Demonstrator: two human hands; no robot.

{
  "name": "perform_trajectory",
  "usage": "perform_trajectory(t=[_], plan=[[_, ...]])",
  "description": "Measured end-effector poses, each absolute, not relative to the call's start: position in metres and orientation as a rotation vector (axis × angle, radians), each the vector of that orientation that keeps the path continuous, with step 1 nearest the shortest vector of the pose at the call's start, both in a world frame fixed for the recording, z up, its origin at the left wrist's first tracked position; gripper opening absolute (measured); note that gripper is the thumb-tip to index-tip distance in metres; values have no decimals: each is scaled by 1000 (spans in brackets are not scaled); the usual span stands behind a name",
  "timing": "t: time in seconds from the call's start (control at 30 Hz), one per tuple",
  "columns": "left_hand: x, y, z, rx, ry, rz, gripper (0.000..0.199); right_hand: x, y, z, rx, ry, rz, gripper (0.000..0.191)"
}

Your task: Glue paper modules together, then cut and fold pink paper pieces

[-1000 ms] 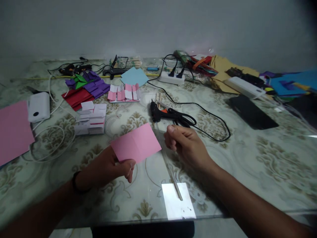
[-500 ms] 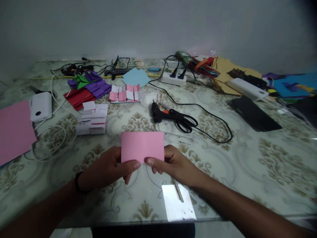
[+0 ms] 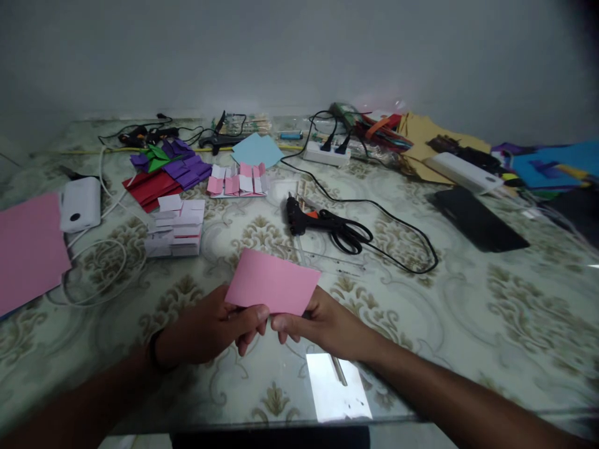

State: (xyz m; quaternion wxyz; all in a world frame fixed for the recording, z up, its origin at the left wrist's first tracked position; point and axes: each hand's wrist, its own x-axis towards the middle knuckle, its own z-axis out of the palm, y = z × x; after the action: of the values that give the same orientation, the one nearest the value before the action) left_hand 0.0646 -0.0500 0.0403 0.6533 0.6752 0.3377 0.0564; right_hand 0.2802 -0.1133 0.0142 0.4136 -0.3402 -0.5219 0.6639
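Note:
A rectangular piece of pink paper [image 3: 274, 282] is held up above the table, tilted with its right side lower. My left hand [image 3: 224, 324] pinches its lower left edge, thumb on the front face and fingers behind. On the lower right edge, my right hand [image 3: 313, 324] grips it the same way, and the two thumb tips nearly meet. The fingers behind the paper are partly hidden. Beyond the paper lies a black glue gun [image 3: 299, 215], with black-handled scissors [image 3: 350, 231] beside it.
Folded white papers [image 3: 175, 227] and pink-and-white folded pieces [image 3: 238, 179] lie behind my left hand. Larger pink sheets [image 3: 30, 249] and a white power bank [image 3: 80, 204] are at the left. A power strip [image 3: 326, 153] stands at the back; a black phone [image 3: 477, 218] lies right.
The pink paper has turned clockwise from level to slanted, its right end dropping. Both hands have shifted slightly down and stay on it.

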Motion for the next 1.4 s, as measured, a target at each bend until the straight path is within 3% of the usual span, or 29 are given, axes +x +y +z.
perform_trajectory(t=[0.47,0.83,1.23,1.4], plan=[[57,-39,43,1598,763,305,51,293,-113,20,-1125,-1344,1521,49],[60,-40,46,1647,628,213,38,301,-115,34,-992,-1390,1361,52],[63,-47,46,1681,633,36,27,286,-117,27,-786,-1638,1403,21],[61,-48,47,1677,673,38,25,288,-114,29,-785,-1683,1363,24]])
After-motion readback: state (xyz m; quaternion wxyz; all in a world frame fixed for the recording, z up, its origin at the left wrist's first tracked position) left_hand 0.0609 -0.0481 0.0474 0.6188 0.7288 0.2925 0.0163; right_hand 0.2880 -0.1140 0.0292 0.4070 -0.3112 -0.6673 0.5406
